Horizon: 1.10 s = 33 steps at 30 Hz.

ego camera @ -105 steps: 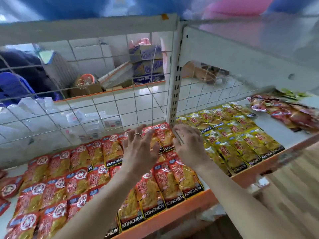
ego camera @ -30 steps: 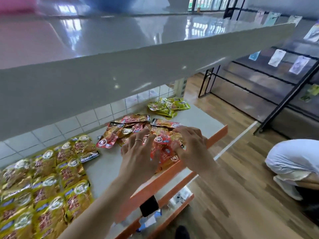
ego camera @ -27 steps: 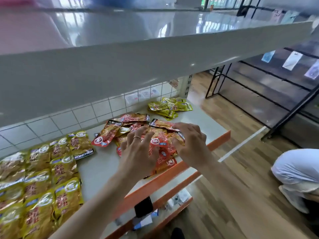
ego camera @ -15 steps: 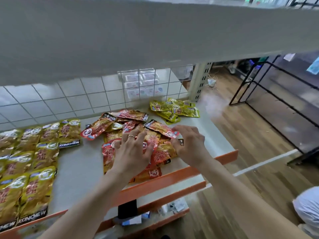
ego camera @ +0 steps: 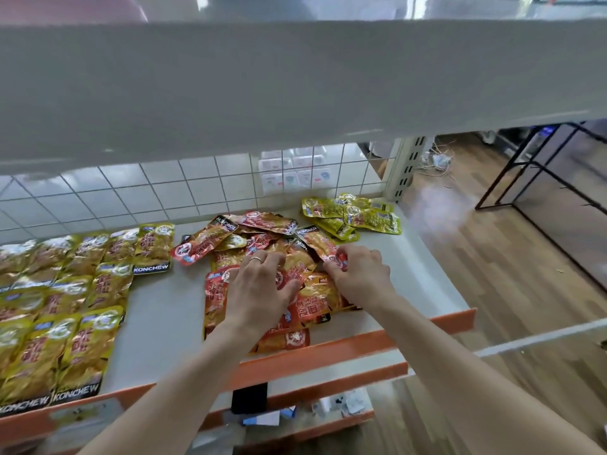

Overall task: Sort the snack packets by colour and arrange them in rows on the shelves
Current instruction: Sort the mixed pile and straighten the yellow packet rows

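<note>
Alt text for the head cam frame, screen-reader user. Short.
Two bare hands work a loose pile of red snack packets on a white shelf: the left hand lies spread on it, the right hand touches the end of one red packet. Yellow packets lie in neat rows at left; a small yellow-green heap sits at the back right.

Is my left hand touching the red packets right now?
Touching. The head view shows the left hand lying flat on the pile of red packets, fingers spread over them.
</note>
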Tool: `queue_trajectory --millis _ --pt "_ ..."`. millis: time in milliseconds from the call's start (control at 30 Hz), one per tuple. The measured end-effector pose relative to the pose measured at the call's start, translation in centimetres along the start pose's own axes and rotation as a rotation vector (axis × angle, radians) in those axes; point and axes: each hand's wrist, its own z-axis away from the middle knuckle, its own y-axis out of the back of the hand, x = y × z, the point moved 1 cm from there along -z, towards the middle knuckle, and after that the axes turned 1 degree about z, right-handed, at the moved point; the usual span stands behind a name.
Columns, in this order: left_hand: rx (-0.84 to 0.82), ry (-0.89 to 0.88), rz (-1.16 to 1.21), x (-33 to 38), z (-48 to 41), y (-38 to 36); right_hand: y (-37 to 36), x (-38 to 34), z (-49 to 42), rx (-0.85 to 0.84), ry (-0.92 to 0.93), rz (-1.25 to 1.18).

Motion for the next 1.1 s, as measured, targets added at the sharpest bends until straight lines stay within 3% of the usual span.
queue_trajectory --millis 267,400,500,633,833,1100 --pt "0.181 0.015 0.350 -0.4 0.7 1.6 0.0 -0.2 -2.9 -0.208 -0.196 -0.085" --pt "0.229 0.152 0.543 -1.4 0.9 3.0 0.5 -0.6 -3.5 -0.239 -0.258 -0.055" --pt "0.218 0.335 0.770 -2.6 0.6 3.3 0.8 -0.7 -3.2 -0.231 -0.282 -0.183" --pt "0.199 0.471 1.067 -3.4 0.7 3.6 1.1 -0.9 -2.2 -0.170 -0.222 -0.439" --pt "0.218 0.544 1.424 -3.1 0.9 4.8 1.7 -1.4 -0.6 0.000 -0.071 -0.613" --pt "0.187 0.566 1.674 -2.7 0.8 6.8 4.4 -2.5 0.8 0.023 0.011 -1.052"
